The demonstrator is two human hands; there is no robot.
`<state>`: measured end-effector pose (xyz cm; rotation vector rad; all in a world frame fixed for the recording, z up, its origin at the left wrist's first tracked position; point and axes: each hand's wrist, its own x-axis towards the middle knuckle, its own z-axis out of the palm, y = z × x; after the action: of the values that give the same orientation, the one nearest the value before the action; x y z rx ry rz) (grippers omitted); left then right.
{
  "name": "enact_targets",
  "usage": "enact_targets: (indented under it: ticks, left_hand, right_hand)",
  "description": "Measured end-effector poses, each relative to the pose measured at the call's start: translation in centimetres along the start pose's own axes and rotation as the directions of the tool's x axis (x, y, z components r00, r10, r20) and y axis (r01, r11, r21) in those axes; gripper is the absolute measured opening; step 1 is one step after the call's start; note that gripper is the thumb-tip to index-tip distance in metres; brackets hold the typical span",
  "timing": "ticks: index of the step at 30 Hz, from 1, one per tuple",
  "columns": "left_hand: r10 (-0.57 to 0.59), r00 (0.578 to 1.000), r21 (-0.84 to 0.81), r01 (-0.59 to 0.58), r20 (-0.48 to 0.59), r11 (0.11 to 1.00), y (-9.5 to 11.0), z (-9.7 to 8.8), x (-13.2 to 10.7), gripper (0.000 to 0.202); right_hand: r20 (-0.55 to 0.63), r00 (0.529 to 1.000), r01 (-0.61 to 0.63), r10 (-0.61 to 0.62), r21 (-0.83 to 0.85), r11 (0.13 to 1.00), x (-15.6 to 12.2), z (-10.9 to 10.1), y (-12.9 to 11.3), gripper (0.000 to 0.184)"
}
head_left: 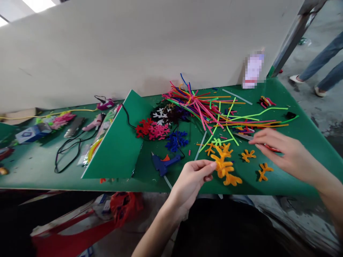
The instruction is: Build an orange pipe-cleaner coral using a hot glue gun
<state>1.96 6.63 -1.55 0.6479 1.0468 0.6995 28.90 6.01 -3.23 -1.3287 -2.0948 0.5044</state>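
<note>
Pinched between thumb and fingertips, the left hand [190, 184] holds a branched orange pipe-cleaner piece [222, 165] over the green table [249, 180], while the right hand [284, 153] hovers open beside red-handled scissors [272, 147] (nothing visibly in its grasp).

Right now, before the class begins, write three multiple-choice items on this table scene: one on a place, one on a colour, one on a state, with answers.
1. Where is the blue glue gun?
A. On the green tabletop
B. In a hand
C. On the floor

2. What colour is the branched piece above it?
A. Red
B. Blue
C. White

3. What is the left hand doing?
A. Pinching an orange chenille piece
B. Lying flat
C. Gripping the glue gun

Answers:
1. A, it lies on the table.
2. B, it shows blue.
3. A, the fingers hold the piece.
</note>
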Motion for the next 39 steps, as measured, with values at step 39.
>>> enact_targets:
  ticks: [39]
  left_hand:
    - [0.296,0.953,0.663,-0.179,-0.067,0.727,-7.6,-5.3,5.6,0.013]
  right_hand:
    - [0.469,0.879,-0.261,0.081,0.332,0.907,4.7,13.7,1.7,0.027]
